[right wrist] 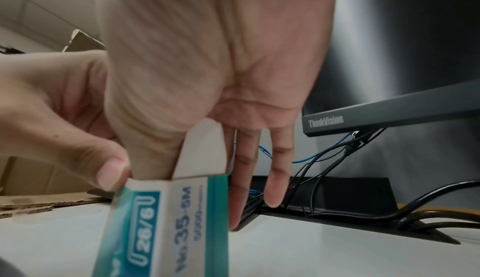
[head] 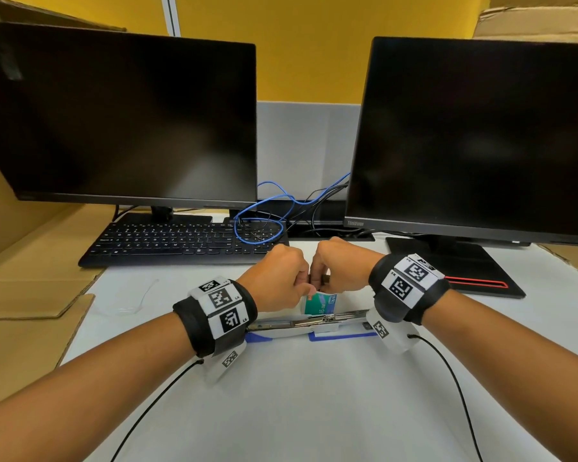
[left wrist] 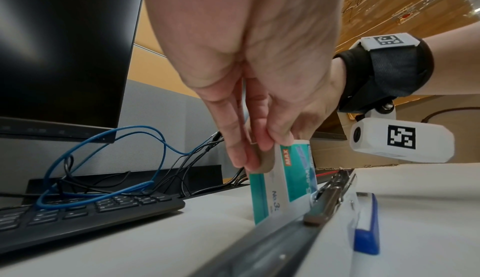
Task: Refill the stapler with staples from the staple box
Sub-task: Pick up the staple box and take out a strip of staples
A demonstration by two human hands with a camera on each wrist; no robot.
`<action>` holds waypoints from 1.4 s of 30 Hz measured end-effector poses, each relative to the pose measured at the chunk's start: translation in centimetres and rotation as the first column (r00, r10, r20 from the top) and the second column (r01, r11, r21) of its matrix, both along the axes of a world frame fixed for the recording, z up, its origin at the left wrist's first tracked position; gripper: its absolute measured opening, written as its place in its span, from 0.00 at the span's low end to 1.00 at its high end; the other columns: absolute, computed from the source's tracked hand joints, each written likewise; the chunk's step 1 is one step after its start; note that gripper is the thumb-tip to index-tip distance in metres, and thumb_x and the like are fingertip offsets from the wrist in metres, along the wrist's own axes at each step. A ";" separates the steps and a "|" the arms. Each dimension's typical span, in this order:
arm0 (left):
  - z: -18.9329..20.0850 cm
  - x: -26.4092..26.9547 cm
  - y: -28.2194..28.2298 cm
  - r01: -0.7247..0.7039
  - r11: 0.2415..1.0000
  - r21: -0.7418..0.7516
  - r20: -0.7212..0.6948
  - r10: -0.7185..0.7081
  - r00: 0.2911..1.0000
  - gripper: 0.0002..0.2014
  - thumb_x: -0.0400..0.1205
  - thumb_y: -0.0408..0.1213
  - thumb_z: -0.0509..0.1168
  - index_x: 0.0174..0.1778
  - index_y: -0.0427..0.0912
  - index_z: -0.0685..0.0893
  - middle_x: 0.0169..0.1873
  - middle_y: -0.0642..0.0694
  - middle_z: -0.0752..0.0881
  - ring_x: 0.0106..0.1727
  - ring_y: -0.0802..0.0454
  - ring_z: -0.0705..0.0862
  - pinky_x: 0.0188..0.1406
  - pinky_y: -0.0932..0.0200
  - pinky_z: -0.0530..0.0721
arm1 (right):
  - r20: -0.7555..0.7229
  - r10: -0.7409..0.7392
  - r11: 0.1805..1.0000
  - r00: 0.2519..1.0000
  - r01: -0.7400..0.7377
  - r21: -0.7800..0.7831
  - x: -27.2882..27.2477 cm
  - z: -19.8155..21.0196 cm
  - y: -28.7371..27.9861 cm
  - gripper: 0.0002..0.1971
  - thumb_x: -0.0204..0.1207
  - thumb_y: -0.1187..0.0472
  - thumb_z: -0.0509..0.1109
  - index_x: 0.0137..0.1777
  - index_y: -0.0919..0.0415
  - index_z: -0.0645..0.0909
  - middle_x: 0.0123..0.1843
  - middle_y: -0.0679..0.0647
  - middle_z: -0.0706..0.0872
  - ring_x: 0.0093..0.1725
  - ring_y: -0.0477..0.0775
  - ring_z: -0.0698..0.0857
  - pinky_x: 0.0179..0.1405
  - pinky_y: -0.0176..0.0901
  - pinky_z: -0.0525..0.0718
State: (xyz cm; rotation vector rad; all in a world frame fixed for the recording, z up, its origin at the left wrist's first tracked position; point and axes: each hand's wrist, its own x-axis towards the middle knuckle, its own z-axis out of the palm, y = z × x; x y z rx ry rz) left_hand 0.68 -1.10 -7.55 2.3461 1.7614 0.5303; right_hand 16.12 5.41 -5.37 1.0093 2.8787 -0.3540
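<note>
Both hands are bunched together over the small teal-and-white cardboard staple box [head: 321, 303], which stands upright on the white desk [head: 314, 395], just behind the stapler. The left hand [head: 274, 278] pinches the box's top edge, fingertips [left wrist: 242, 158] down over the open flap and thumb pressed against the box's upper corner in the right wrist view. The right hand [head: 339, 268] has its thumb dipped into the open mouth of the box, with the raised flap just beside it; its other fingers [right wrist: 275, 178] hang straight down behind the box, curled round nothing. Whether the thumb has any staples, I cannot tell.

In front of the box, the long blue-and-white stapler [head: 314, 325] lies swung fully open across the desk, metal staple channel facing up, blue base nearest the person.

Further back: a black keyboard [head: 181, 238], a looping blue cable [head: 264, 211], two dark black monitors [head: 121, 118] left and right, and brown cardboard [head: 30, 295] at the left edge.
</note>
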 end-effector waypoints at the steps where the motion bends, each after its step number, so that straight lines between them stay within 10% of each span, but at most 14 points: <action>1: 0.0 0.0 0.0 -0.003 1.000 0.000 -0.002 0.003 1.000 0.13 0.77 0.45 0.74 0.35 0.39 0.88 0.40 0.44 0.87 0.41 0.49 0.82 0.44 0.48 0.89 | -0.017 -0.001 1.000 1.000 0.001 0.003 0.2 0.0 0.0 0.07 0.73 0.63 0.75 0.48 0.60 0.92 0.46 0.55 0.94 0.46 0.54 0.90 0.59 0.52 0.87; 11: -0.1 0.0 -0.3 0.000 1.000 -0.027 0.115 0.003 0.993 0.16 0.77 0.44 0.75 0.59 0.45 0.83 0.51 0.49 0.89 0.47 0.55 0.90 0.50 0.53 0.91 | -0.168 -0.081 0.994 0.982 0.067 -0.085 1.9 -0.1 0.5 0.13 0.73 0.58 0.77 0.56 0.62 0.91 0.52 0.56 0.93 0.50 0.53 0.90 0.49 0.36 0.88; 19: -0.5 -0.2 -0.1 -0.038 0.999 -0.015 0.131 0.040 0.991 0.10 0.80 0.44 0.71 0.55 0.45 0.89 0.48 0.48 0.91 0.53 0.53 0.87 0.52 0.49 0.91 | -0.259 -0.127 0.980 0.957 0.080 -0.183 2.3 -0.5 0.6 0.12 0.74 0.58 0.76 0.56 0.59 0.91 0.52 0.55 0.93 0.50 0.52 0.90 0.40 0.26 0.84; 30: -0.4 -1.3 0.0 -0.077 0.997 -0.021 0.243 0.080 0.967 0.04 0.81 0.41 0.71 0.46 0.45 0.88 0.39 0.51 0.92 0.47 0.55 0.87 0.54 0.51 0.89 | -0.196 -0.099 0.986 0.976 0.069 -0.152 2.5 -0.2 0.4 0.11 0.75 0.55 0.76 0.55 0.56 0.92 0.51 0.52 0.94 0.49 0.55 0.89 0.52 0.51 0.91; 37: 0.1 -1.1 -0.3 -0.103 0.995 0.018 0.292 0.093 0.952 0.05 0.81 0.40 0.71 0.50 0.45 0.89 0.41 0.50 0.91 0.47 0.56 0.87 0.55 0.53 0.89 | -0.316 -0.122 0.986 0.941 0.077 -0.150 2.3 -0.1 0.2 0.12 0.73 0.54 0.77 0.54 0.56 0.92 0.50 0.49 0.93 0.47 0.45 0.89 0.36 0.25 0.81; 42: 0.1 -0.8 -0.3 -0.119 0.992 0.033 0.336 0.101 0.936 0.04 0.81 0.40 0.71 0.50 0.49 0.88 0.42 0.52 0.90 0.50 0.54 0.87 0.57 0.48 0.88 | -0.389 -0.125 0.987 0.913 0.074 -0.143 2.0 -0.5 -0.2 0.10 0.75 0.56 0.76 0.53 0.57 0.92 0.49 0.53 0.93 0.48 0.49 0.89 0.39 0.26 0.80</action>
